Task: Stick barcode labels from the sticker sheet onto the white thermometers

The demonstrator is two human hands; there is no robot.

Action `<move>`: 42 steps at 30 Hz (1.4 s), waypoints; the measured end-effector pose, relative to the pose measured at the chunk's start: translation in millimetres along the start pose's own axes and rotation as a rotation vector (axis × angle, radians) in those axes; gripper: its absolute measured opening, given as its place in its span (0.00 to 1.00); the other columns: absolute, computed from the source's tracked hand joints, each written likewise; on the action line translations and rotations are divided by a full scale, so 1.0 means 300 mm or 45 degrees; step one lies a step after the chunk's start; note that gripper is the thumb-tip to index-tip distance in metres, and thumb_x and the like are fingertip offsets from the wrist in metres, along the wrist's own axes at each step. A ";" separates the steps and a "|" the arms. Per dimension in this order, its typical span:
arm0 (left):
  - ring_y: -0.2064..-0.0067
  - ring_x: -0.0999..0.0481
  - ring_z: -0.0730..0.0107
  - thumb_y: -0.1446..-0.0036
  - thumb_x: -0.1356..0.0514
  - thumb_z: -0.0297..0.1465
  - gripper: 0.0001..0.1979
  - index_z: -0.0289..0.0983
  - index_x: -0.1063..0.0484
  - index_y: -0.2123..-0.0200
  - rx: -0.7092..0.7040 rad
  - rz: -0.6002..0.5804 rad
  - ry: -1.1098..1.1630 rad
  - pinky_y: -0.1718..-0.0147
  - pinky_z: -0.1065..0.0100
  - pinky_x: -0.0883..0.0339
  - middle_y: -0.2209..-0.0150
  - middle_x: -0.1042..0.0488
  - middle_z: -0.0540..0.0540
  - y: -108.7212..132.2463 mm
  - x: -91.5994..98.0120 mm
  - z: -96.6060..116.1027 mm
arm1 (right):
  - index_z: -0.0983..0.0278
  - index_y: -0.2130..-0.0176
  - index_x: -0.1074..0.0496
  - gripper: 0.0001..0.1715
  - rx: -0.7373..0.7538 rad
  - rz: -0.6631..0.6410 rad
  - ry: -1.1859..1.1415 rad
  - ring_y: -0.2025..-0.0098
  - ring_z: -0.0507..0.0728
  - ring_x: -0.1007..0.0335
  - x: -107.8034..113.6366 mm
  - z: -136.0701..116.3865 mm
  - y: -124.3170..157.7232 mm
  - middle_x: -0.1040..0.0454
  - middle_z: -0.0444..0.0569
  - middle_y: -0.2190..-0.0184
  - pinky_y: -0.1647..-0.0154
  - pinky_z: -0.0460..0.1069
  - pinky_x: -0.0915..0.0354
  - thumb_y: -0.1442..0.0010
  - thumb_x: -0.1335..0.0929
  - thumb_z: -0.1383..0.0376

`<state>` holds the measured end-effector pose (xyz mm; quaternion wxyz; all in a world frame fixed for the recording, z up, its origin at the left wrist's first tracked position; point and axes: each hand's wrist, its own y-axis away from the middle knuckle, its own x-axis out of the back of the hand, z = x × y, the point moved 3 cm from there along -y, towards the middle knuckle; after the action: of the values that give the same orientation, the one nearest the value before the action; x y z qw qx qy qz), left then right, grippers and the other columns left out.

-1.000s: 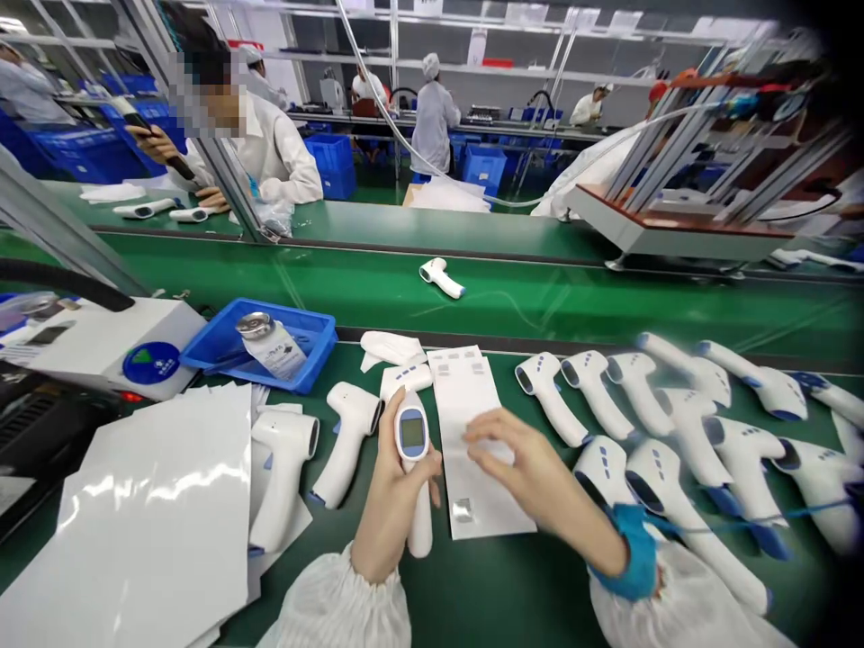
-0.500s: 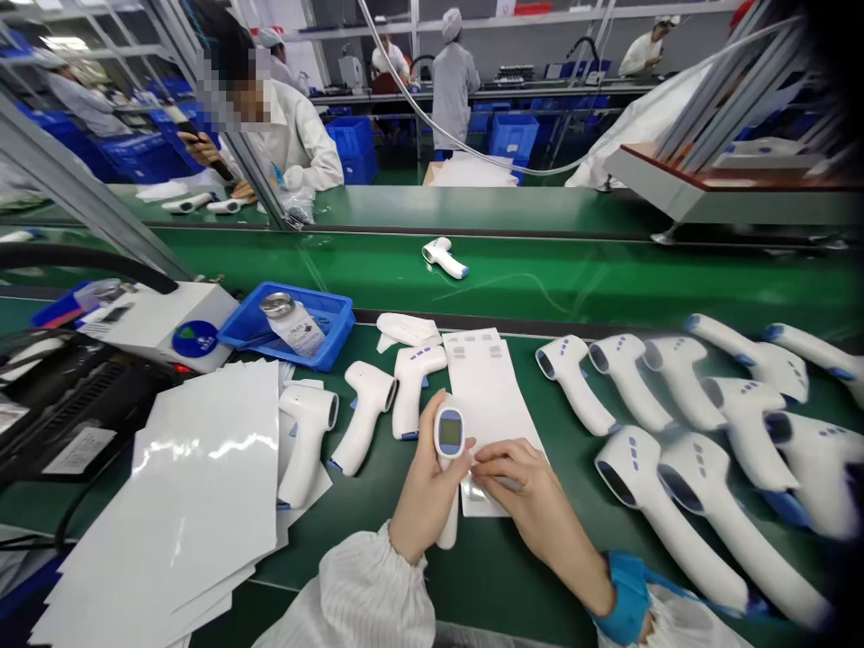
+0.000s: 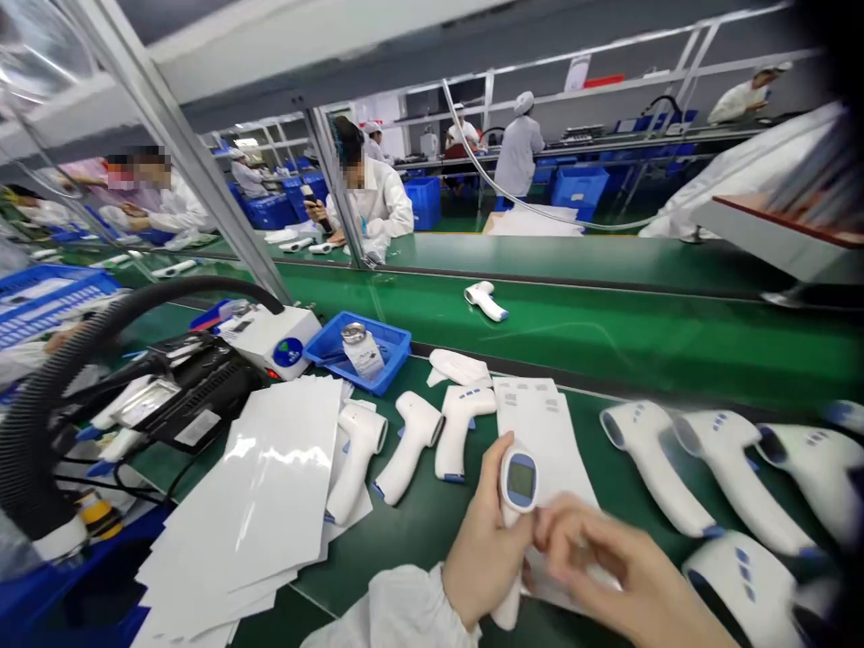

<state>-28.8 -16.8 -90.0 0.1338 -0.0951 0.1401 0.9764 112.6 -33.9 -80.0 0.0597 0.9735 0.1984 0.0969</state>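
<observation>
Thermometer (image 3: 518,481) gripped in my left hand (image 3: 487,540), my right hand (image 3: 607,562) blurred just beside it, grip unclear, paper sheet (image 3: 540,418) beneath both

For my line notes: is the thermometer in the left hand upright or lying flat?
Upright: the left hand grips the infrared thermometer by its handle, head up, handle down.

Long green bench (image 3: 573,259) across the room. Blue crates (image 3: 571,186) on a green floor (image 3: 459,224) behind it. Thin metal post (image 3: 172,135) at the left. Gray wall (image 3: 607,112) with white shelves (image 3: 607,76) far back. Small light (image 3: 247,141) up high.
</observation>
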 end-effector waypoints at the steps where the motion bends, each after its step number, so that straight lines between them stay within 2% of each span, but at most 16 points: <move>1: 0.66 0.25 0.70 0.42 0.40 0.32 0.37 0.44 0.52 0.33 0.022 -0.017 0.005 0.69 0.70 0.29 0.51 0.29 0.41 0.001 -0.011 0.002 | 0.61 0.75 0.31 0.11 0.070 0.148 0.086 0.61 0.56 0.29 0.018 -0.035 -0.014 0.28 0.49 0.65 0.58 0.48 0.33 0.42 0.31 0.62; 3: 0.77 0.33 0.78 0.40 0.41 0.34 0.37 0.47 0.55 0.32 0.097 -0.069 0.023 0.80 0.74 0.35 0.61 0.28 0.47 0.002 -0.031 0.004 | 0.60 0.74 0.29 0.08 0.176 0.391 0.204 0.52 0.58 0.30 0.046 -0.085 -0.039 0.28 0.49 0.58 0.49 0.51 0.36 0.43 0.31 0.64; 5: 0.80 0.38 0.82 0.40 0.42 0.32 0.37 0.50 0.57 0.32 0.156 -0.099 0.024 0.82 0.76 0.38 0.63 0.30 0.49 0.003 -0.042 0.010 | 0.59 0.72 0.28 0.05 0.217 0.496 0.228 0.49 0.59 0.30 0.060 -0.106 -0.058 0.27 0.48 0.54 0.46 0.52 0.37 0.43 0.31 0.65; 9: 0.77 0.35 0.82 0.40 0.43 0.30 0.37 0.52 0.56 0.33 0.199 -0.112 -0.026 0.81 0.75 0.34 0.51 0.32 0.44 0.006 -0.053 0.034 | 0.59 0.71 0.28 0.05 0.232 0.516 0.153 0.51 0.57 0.28 0.066 -0.112 -0.073 0.24 0.46 0.56 0.47 0.51 0.35 0.43 0.31 0.68; 12: 0.78 0.34 0.84 0.40 0.43 0.29 0.38 0.54 0.58 0.33 0.239 -0.122 -0.064 0.81 0.74 0.34 0.41 0.38 0.41 0.009 -0.062 0.045 | 0.59 0.71 0.28 0.06 0.247 0.543 0.109 0.52 0.56 0.27 0.070 -0.115 -0.072 0.23 0.45 0.58 0.49 0.50 0.34 0.43 0.31 0.69; 14: 0.79 0.34 0.85 0.40 0.44 0.28 0.38 0.55 0.58 0.33 0.257 -0.107 -0.093 0.80 0.72 0.34 0.37 0.41 0.41 0.012 -0.065 0.047 | 0.59 0.71 0.27 0.06 0.258 0.553 0.081 0.53 0.55 0.27 0.074 -0.117 -0.071 0.22 0.45 0.59 0.50 0.49 0.33 0.43 0.30 0.69; 19: 0.79 0.34 0.85 0.38 0.45 0.29 0.36 0.57 0.57 0.33 0.257 -0.104 -0.136 0.79 0.71 0.33 0.37 0.40 0.43 0.017 -0.071 0.048 | 0.60 0.70 0.27 0.05 0.285 0.590 0.026 0.55 0.54 0.26 0.084 -0.117 -0.071 0.22 0.45 0.61 0.51 0.49 0.32 0.44 0.30 0.69; 25: 0.80 0.35 0.85 0.38 0.44 0.30 0.37 0.57 0.59 0.33 0.309 -0.109 -0.167 0.78 0.70 0.33 0.33 0.47 0.43 0.021 -0.074 0.064 | 0.60 0.70 0.26 0.05 0.281 0.599 0.030 0.56 0.55 0.25 0.088 -0.117 -0.069 0.22 0.45 0.62 0.52 0.49 0.31 0.44 0.29 0.70; 33: 0.79 0.34 0.84 0.38 0.43 0.34 0.36 0.57 0.58 0.33 0.294 -0.129 -0.177 0.78 0.69 0.33 0.33 0.46 0.43 0.022 -0.073 0.063 | 0.61 0.70 0.27 0.04 0.264 0.572 0.057 0.55 0.57 0.25 0.097 -0.116 -0.066 0.22 0.47 0.63 0.51 0.53 0.30 0.43 0.29 0.69; 39: 0.79 0.34 0.83 0.39 0.43 0.33 0.36 0.58 0.57 0.33 0.301 -0.141 -0.161 0.79 0.70 0.34 0.34 0.45 0.43 0.023 -0.076 0.065 | 0.60 0.70 0.27 0.04 0.260 0.564 0.079 0.56 0.57 0.25 0.103 -0.117 -0.064 0.22 0.46 0.63 0.52 0.52 0.29 0.43 0.29 0.68; 42: 0.79 0.35 0.82 0.40 0.42 0.33 0.38 0.57 0.58 0.32 0.301 -0.129 -0.143 0.79 0.70 0.34 0.40 0.37 0.42 0.023 -0.077 0.064 | 0.60 0.70 0.27 0.05 0.245 0.561 0.111 0.56 0.57 0.25 0.103 -0.118 -0.063 0.22 0.46 0.63 0.51 0.52 0.30 0.43 0.29 0.69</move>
<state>-11.8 -23.0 -65.1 0.2007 -0.0309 0.2414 0.9489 125.9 -1.5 -43.2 -0.0646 0.9894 -0.0080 0.1301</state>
